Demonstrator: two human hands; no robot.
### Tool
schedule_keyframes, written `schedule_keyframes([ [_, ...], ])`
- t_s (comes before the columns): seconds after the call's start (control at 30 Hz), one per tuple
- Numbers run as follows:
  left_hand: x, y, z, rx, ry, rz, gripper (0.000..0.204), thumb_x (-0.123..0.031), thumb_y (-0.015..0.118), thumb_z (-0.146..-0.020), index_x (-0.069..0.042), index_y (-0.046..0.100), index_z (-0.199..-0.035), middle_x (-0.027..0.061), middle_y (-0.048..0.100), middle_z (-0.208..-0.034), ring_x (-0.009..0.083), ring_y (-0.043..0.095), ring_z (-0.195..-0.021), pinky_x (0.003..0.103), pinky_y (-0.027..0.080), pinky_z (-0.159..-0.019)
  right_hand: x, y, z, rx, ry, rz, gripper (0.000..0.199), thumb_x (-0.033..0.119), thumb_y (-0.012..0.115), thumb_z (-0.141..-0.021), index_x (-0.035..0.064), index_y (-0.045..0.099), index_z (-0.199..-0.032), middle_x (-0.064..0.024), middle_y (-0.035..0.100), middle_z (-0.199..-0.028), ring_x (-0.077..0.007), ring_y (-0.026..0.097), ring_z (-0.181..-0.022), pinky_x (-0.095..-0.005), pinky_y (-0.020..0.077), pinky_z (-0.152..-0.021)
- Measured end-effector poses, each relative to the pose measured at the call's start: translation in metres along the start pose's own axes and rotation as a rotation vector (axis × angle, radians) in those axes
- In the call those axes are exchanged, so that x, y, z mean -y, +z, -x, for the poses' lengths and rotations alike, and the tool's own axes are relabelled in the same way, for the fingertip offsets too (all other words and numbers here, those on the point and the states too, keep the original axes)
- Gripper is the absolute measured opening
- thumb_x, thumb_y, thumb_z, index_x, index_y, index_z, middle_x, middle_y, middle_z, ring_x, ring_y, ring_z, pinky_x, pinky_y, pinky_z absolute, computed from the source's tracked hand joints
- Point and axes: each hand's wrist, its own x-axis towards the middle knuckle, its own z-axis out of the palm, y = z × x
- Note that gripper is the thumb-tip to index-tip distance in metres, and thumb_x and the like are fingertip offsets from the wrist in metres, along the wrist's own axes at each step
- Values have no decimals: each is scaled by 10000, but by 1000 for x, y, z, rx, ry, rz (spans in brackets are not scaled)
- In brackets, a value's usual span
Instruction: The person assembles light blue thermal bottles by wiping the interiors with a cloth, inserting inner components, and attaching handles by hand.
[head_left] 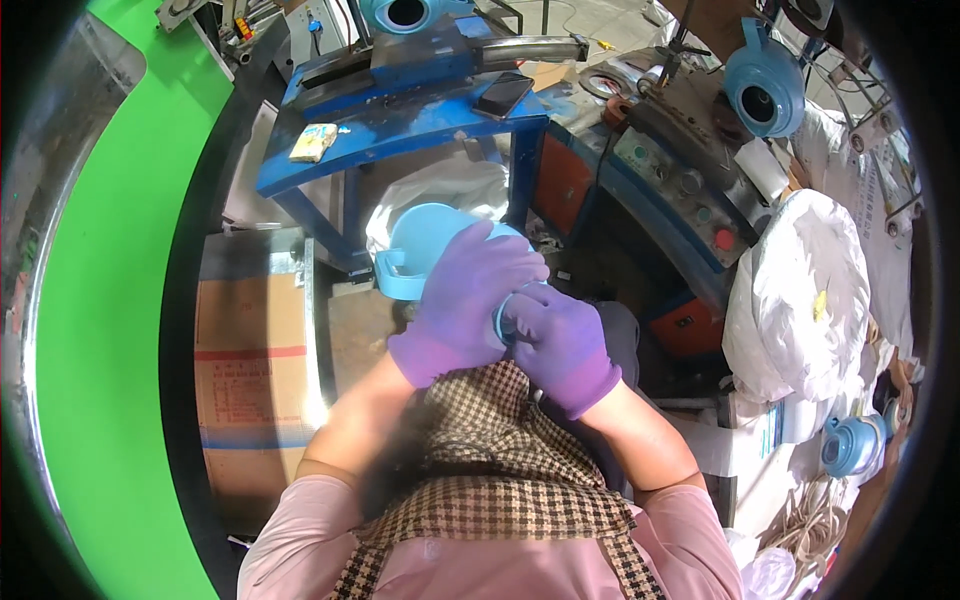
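A light-blue jug-like vessel [421, 232] with a loop handle at its left lies tilted in front of my lap, its round rim towards me. My left hand [470, 290], in a purple glove, wraps over the vessel's near part and covers much of it. At the rim, my right hand [562, 340], gloved the same way, is closed with its curled fingers at the opening. Whether those fingers also hold something small inside cannot be made out. Both hands almost touch each other above my checked apron [490, 440].
Ahead stands a blue metal bench [390, 145] with a dark phone [503, 96] and a yellowish block [314, 143]. A control panel [680, 180] is at the right, beside a white bag [800, 300]. Similar light-blue vessels [765, 80] hang or stand around. A cardboard box [250, 370] sits left.
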Motion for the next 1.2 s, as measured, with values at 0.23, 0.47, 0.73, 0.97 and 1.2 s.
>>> schedule_keyframes([
  [0.23,-6,-6,-3,42,-21,62,553,-123,791,-624,-127,661,-1162,50,680,-1192,280,602,-1212,526,351,-1155,8,2,16,29,-21,116,229,-1,693,-689,70,606,-889,-108,594,-868,-331,632,-747,-399,508,-638],
  [0.47,-4,-14,-7,18,-22,71,428,-153,770,-709,-114,700,-1129,100,694,-1178,309,629,-1174,508,384,-1127,20,-37,6,115,65,-373,196,17,647,-825,11,707,-1011,-122,699,-954,-243,674,-812,-314,518,-699],
  [0.73,3,-19,-10,-7,-35,62,575,-280,870,-646,-115,680,-1163,96,677,-1216,321,611,-1187,502,384,-1122,16,-40,15,44,40,-394,190,20,698,-835,-13,711,-1022,-125,703,-915,-221,692,-819,-304,544,-760],
  [0.97,1,-5,-8,53,-18,46,594,-256,876,-588,-129,681,-1135,89,676,-1176,321,617,-1157,511,381,-1125,-3,-4,1,-2,-20,-181,196,-84,603,-719,43,673,-851,-153,624,-812,-348,644,-718,-357,516,-646],
  [1.2,-3,-6,-17,56,-19,57,513,-242,827,-635,-124,696,-1117,93,686,-1163,304,627,-1160,518,375,-1137,-2,2,10,-49,29,75,229,-63,631,-710,66,642,-899,-126,610,-847,-351,626,-730,-404,508,-640],
])
